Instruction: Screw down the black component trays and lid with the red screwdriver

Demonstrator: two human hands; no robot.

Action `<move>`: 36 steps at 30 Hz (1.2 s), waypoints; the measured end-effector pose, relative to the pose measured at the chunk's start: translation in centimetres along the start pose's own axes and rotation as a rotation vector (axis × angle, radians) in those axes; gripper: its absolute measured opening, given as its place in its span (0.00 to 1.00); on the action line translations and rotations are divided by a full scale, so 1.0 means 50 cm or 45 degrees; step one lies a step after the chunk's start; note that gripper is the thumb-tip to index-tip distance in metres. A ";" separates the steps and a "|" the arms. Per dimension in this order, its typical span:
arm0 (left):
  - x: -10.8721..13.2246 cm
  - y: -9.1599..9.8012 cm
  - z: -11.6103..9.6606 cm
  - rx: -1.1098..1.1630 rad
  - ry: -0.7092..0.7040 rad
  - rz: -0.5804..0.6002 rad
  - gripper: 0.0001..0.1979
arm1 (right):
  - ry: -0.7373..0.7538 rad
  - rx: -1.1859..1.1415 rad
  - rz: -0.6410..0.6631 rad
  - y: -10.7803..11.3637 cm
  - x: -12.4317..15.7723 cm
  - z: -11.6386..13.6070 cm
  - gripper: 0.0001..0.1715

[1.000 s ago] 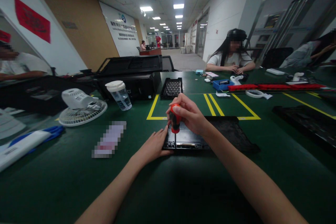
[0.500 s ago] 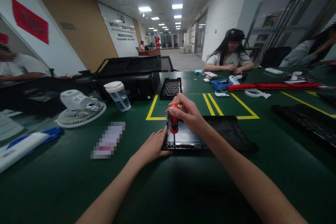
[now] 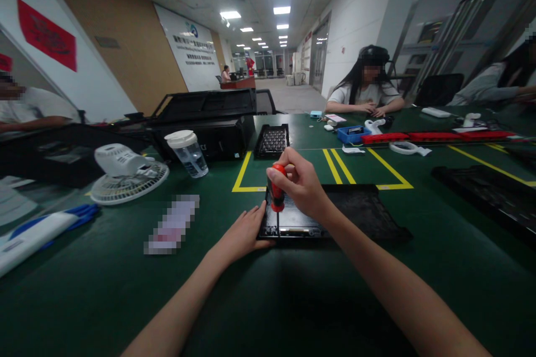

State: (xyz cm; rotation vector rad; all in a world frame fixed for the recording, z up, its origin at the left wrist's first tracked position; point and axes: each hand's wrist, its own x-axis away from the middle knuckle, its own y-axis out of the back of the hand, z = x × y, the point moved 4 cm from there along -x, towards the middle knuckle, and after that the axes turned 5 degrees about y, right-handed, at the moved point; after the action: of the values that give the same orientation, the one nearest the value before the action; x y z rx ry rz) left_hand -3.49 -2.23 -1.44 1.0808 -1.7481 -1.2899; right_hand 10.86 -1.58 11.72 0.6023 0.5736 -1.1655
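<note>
A red and black screwdriver (image 3: 277,201) stands nearly upright in my right hand (image 3: 302,181), whose fingers are closed around its handle. Its shaft points down at the near left part of a flat black panel (image 3: 355,212) lying on the green table; the tip is too small to make out. Beside the panel's left end, my left hand (image 3: 247,227) rests with fingers stretched out, touching the edge. A pale metallic strip (image 3: 295,232) shows along the panel's near side. Beyond the panel sits a black tray with several round, shiny pieces (image 3: 273,141).
To the left are a white fan (image 3: 129,173), a lidded water cup (image 3: 188,153), a blurred-out flat item (image 3: 172,224) and a blue-and-white bundle (image 3: 46,234). A black case (image 3: 209,136) stands behind. Another black panel (image 3: 486,195) lies right. A co-worker (image 3: 368,83) sits across the table.
My right hand's fingers have shifted slightly around the screwdriver handle, which appears turned a little. My left hand and the panel hold their places.
</note>
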 end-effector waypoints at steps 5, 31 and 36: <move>-0.002 -0.009 0.010 -0.024 0.002 -0.016 0.43 | 0.016 0.250 -0.084 0.006 0.002 0.005 0.13; -0.007 -0.024 0.023 -0.064 -0.015 -0.051 0.49 | -0.162 -0.264 -0.174 -0.006 0.001 -0.035 0.14; -0.002 -0.018 0.021 -0.043 -0.039 -0.051 0.49 | -0.147 -0.454 -0.103 -0.015 -0.008 -0.037 0.12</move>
State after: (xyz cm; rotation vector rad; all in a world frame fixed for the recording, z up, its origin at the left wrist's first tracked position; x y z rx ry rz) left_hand -4.18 -1.86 -2.61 1.0878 -1.7291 -1.3623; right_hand 9.83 -0.23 10.58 0.2074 0.6915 -1.1316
